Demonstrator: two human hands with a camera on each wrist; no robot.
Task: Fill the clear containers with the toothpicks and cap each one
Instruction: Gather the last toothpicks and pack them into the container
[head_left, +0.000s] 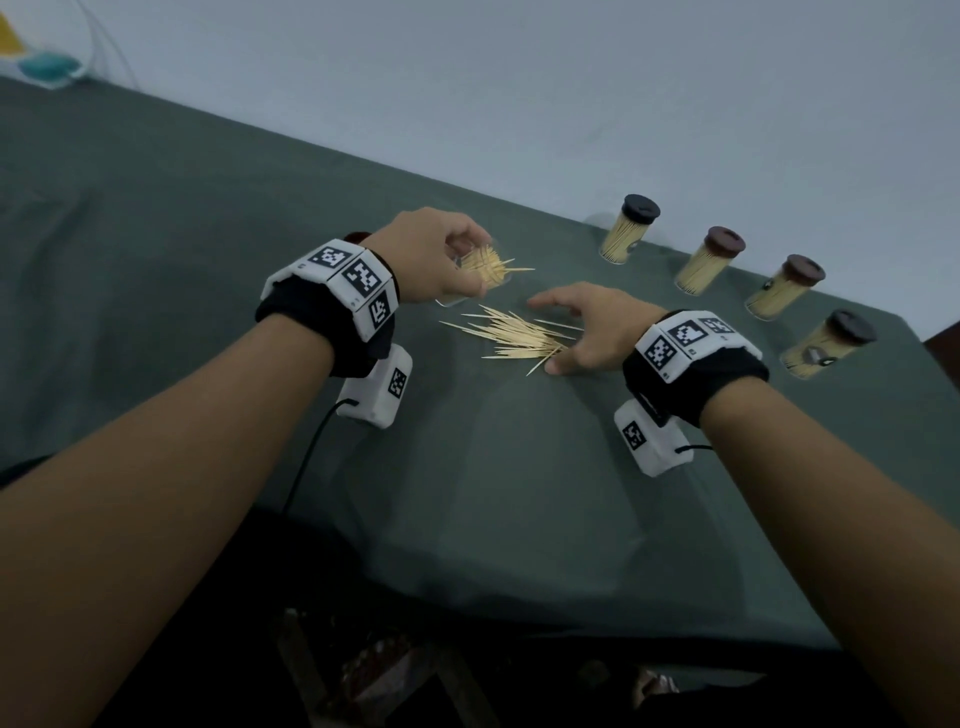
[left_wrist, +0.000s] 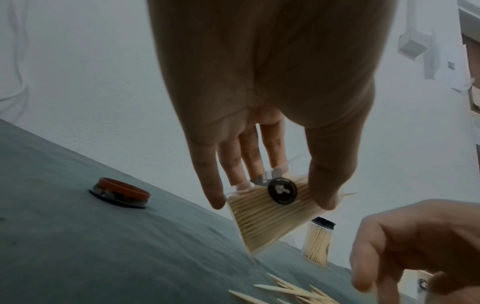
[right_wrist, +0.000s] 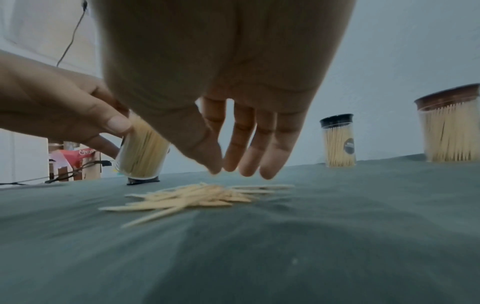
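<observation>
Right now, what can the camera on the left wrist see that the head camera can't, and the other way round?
Only the left wrist view shows the loose orange cap lying on the green cloth. Only the head view shows all four capped containers in a row, plus both wristbands. Both show the left hand gripping the tilted open container, the loose toothpicks on the cloth, and the right hand reaching for them with straight fingers.

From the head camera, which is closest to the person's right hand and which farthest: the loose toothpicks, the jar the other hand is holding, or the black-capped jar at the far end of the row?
1. Loose toothpicks: under the right hand, touching its fingertips.
2. Open container: tilted in the left hand, across the pile.
3. Black-capped container: upright at the table's back edge, farthest.
</observation>
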